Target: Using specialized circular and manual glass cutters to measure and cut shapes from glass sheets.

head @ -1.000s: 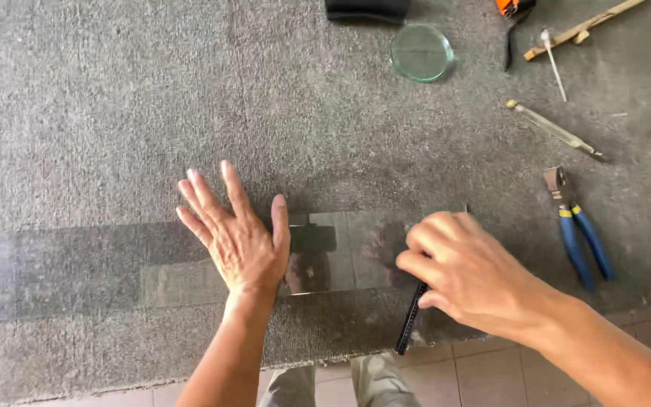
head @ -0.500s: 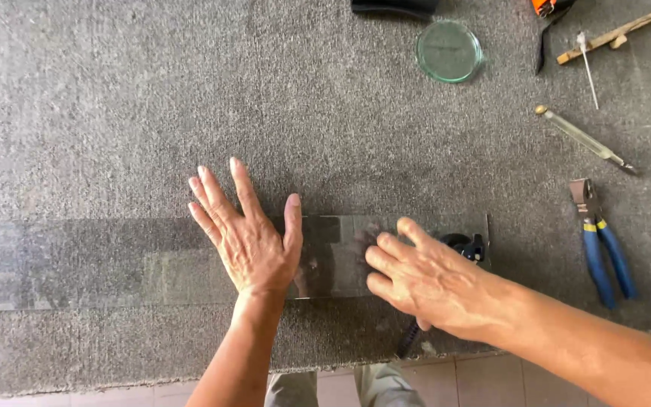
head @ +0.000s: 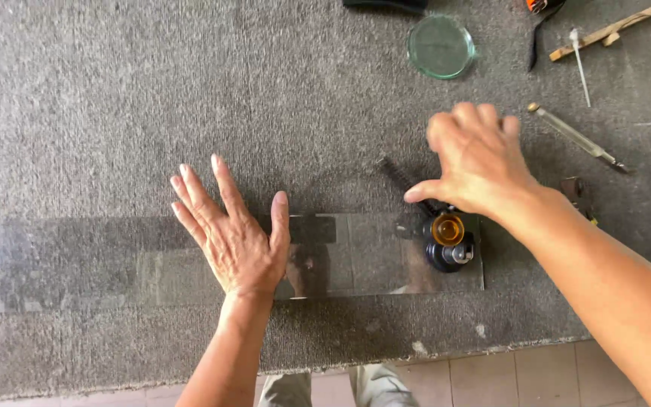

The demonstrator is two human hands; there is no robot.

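Observation:
A long clear glass strip (head: 77, 264) lies flat on the grey carpet (head: 114, 113). My left hand (head: 235, 241) presses palm-down on its middle, fingers spread. A suction-base cutting tool (head: 447, 241), with a black foot, an orange top and a thin black arm, stands on the strip's right end. My right hand (head: 480, 162) hovers just above and behind it with loose fingers, the thumb close to the black arm, holding nothing.
A round glass disc (head: 440, 47) lies at the back. A slim metal glass cutter (head: 578, 139), a wooden stick (head: 612, 30) and partly hidden pliers (head: 576, 192) lie at the right. The carpet's front edge meets a tiled floor (head: 491, 377).
My right hand brought the black tool from the front edge onto the strip's right end, let go and rose away toward the back right. My left hand stayed flat on the glass.

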